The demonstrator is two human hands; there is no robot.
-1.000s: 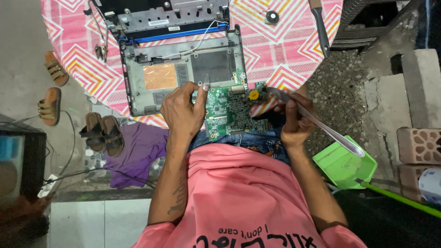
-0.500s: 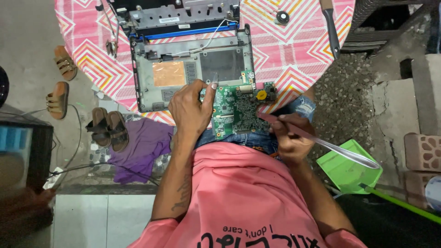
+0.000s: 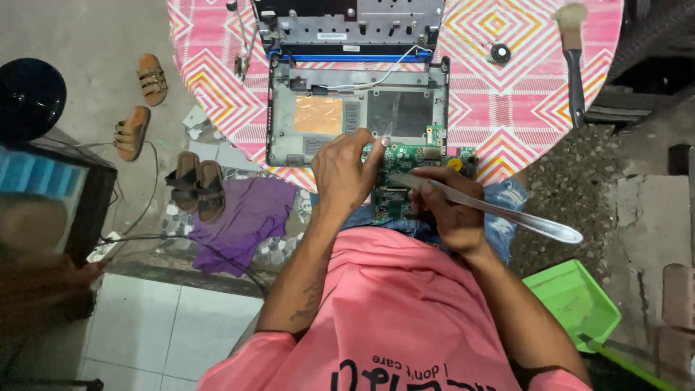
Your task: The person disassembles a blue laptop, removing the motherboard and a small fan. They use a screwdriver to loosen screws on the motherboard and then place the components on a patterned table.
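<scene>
Pink patterned tablecloth [image 3: 507, 108] now fuller in view. Green circuit board [image 3: 405, 170] gripped at table edge by left hand [image 3: 344, 174]; metal tweezers [image 3: 499, 211] pinched closed-fingered by right hand [image 3: 452, 210], tip brought onto board since a second ago.

A brush [image 3: 573, 58], sandals [image 3: 141, 105], purple cloth [image 3: 250, 217] and a green dustpan [image 3: 575, 300].

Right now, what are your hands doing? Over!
Left hand gripping green circuit board. Right hand holding metal tweezers on it. Opened laptop shell ahead; nothing blocking.
</scene>
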